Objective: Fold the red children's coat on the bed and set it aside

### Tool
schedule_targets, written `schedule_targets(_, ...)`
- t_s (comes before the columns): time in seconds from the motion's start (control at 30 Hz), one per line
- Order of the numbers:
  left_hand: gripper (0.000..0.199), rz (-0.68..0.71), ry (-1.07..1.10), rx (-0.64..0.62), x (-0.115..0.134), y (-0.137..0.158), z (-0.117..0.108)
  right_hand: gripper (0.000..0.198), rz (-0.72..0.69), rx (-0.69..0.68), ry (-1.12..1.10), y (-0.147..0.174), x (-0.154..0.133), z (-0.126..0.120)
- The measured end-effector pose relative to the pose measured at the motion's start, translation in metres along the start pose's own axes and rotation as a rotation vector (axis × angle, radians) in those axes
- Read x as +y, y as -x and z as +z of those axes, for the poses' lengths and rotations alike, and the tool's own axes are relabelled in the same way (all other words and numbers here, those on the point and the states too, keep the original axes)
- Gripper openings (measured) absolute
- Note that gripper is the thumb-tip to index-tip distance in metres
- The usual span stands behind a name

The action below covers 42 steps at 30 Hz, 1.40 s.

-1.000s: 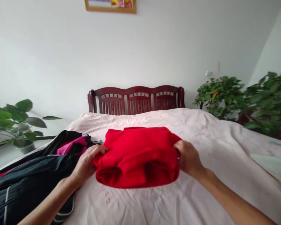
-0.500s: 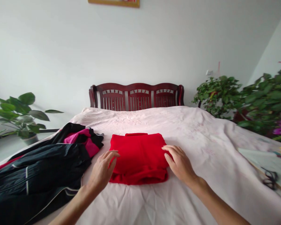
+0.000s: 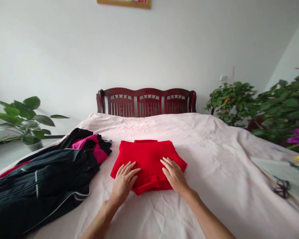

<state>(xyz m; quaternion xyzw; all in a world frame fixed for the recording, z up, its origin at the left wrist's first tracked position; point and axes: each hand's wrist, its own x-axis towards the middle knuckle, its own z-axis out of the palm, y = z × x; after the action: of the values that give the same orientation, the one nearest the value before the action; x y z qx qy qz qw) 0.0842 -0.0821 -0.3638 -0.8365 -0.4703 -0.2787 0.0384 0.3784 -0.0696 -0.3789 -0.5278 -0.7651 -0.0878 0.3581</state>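
A folded red garment lies in the middle of the pale pink bedspread. My left hand rests flat on its near left part, fingers spread. On the near right part my right hand presses down the same way, palm down, fingers apart. Neither hand grips the cloth.
A pile of black clothes with a pink piece lies left of the red garment. A dark wooden headboard stands at the far end. Potted plants flank the bed, with more plants on the right. Papers and black scissors lie at the right edge.
The red garment, held up by both hands a second ago, now lies folded on the bed. Both hands let go and moved onto its top, pressing it flat.
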Motion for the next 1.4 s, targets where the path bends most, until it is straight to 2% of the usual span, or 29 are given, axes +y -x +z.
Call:
schedule_targets(0.07, 0.033, 0.044, 0.032, -0.005, 0.004, 0.01, -0.004, 0.04, -0.002, 0.079, -0.061, 0.003, -0.003, -0.001)
schedule_targets(0.17, 0.044, 0.12, 0.052, -0.005, 0.014, 0.021, -0.007, 0.036, -0.02, 0.186, -0.174, 0.009, -0.009, -0.005)
schedule_targets(0.23, 0.041, 0.111, 0.045, 0.032, 0.022, 0.023, -0.006, 0.034, -0.046, 0.23, -0.234, 0.014, -0.014, -0.012)
schedule_targets(0.33, 0.02, 0.05, 0.056, 0.112, 0.034, 0.018, -0.003, 0.033, -0.127, 0.198, -0.251, 0.021, -0.026, -0.026)
schedule_targets(0.47, 0.011, -0.01, 0.115, 0.164, 0.045, 0.01, 0.0, 0.039, -0.232, 0.081, -0.168, 0.022, -0.046, -0.037)
schedule_targets(0.63, 0.018, -0.082, 0.18, 0.113, 0.047, 0.0, -0.006, 0.038, -0.114, -0.006, -0.027, 0.009, -0.063, -0.034)
schedule_targets(0.87, 0.037, -0.175, 0.205, 0.056, 0.04, -0.017, -0.014, 0.053, 0.01, -0.118, -0.015, -0.014, -0.053, -0.032)
schedule_targets(1.0, 0.035, -0.173, 0.103, 0.049, 0.042, -0.017, -0.015, 0.051, 0.021, -0.073, 0.105, -0.015, -0.05, -0.029)
schedule_targets(1.13, 0.036, -0.19, 0.03, 0.092, 0.049, -0.011, -0.015, 0.037, 0.084, -0.025, 0.178, -0.011, -0.052, -0.028)
schedule_targets(1.27, 0.018, -0.224, -0.025, 0.153, 0.045, -0.006, -0.008, 0.026, 0.111, 0.033, 0.191, -0.006, -0.051, -0.027)
schedule_targets(1.3, 0.018, -0.235, -0.038, 0.172, 0.042, -0.004, -0.004, 0.026, 0.114, 0.045, 0.19, -0.004, -0.05, -0.026)
schedule_targets(1.4, 0.043, -0.253, -0.096, 0.214, 0.034, -0.002, 0.006, 0.032, 0.114, 0.103, 0.185, 0.002, -0.045, -0.02)
